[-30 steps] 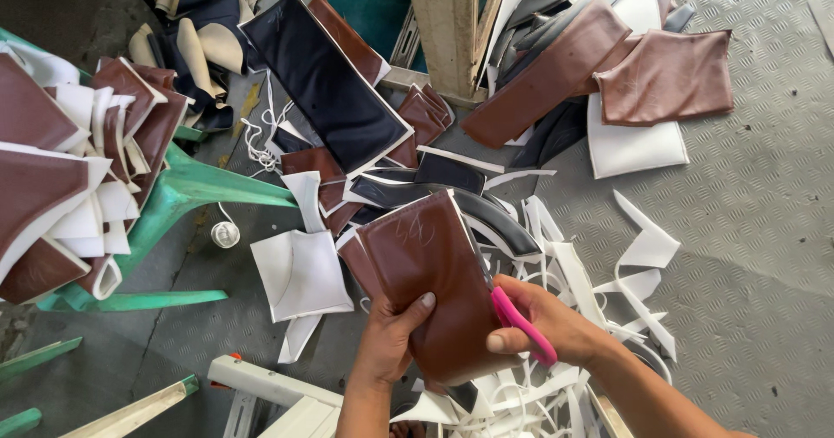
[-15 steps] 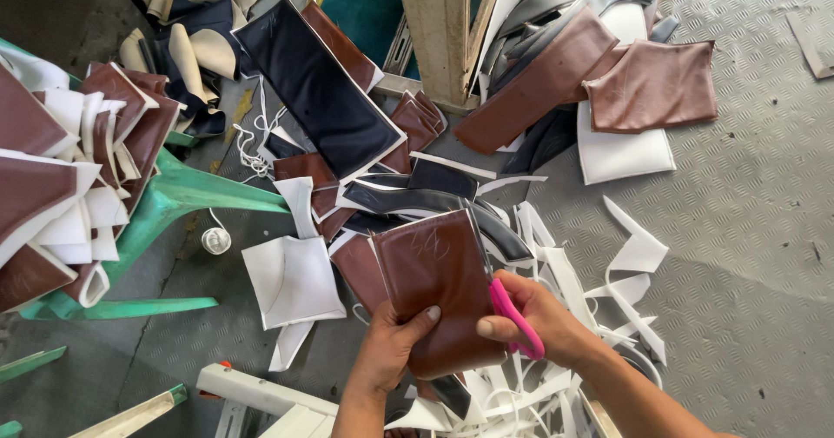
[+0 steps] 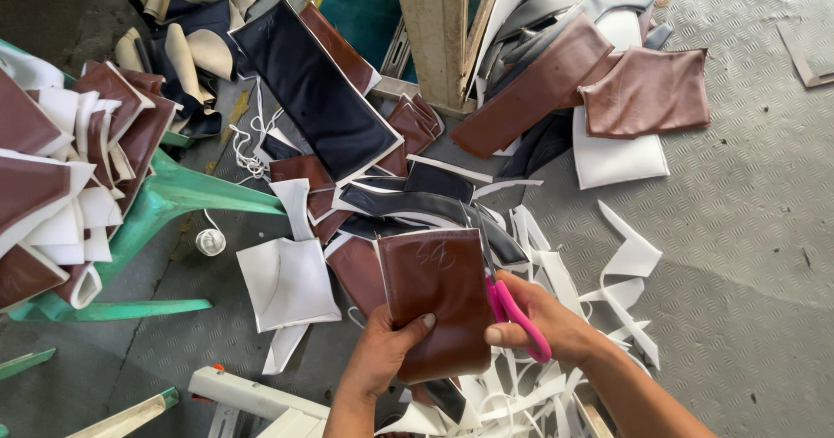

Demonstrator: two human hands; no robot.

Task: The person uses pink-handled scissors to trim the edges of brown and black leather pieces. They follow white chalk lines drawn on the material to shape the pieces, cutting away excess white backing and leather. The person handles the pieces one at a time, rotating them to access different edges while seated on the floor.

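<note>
soft even daylight, sharp, dim top-left corner

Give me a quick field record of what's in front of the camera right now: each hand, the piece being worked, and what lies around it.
left hand: grips the lower left of the brown leatherette panel, thumb on its face
right hand: works the pink-handled scissors along the panel's right edge
panel: brown, white-backed, held above the floor
white offcut strips: heaped right of and under the hands
green plastic chair: left, stacked with brown and white pieces
dark navy panel: on the floor, above centre
floor: grey tread plate
</note>
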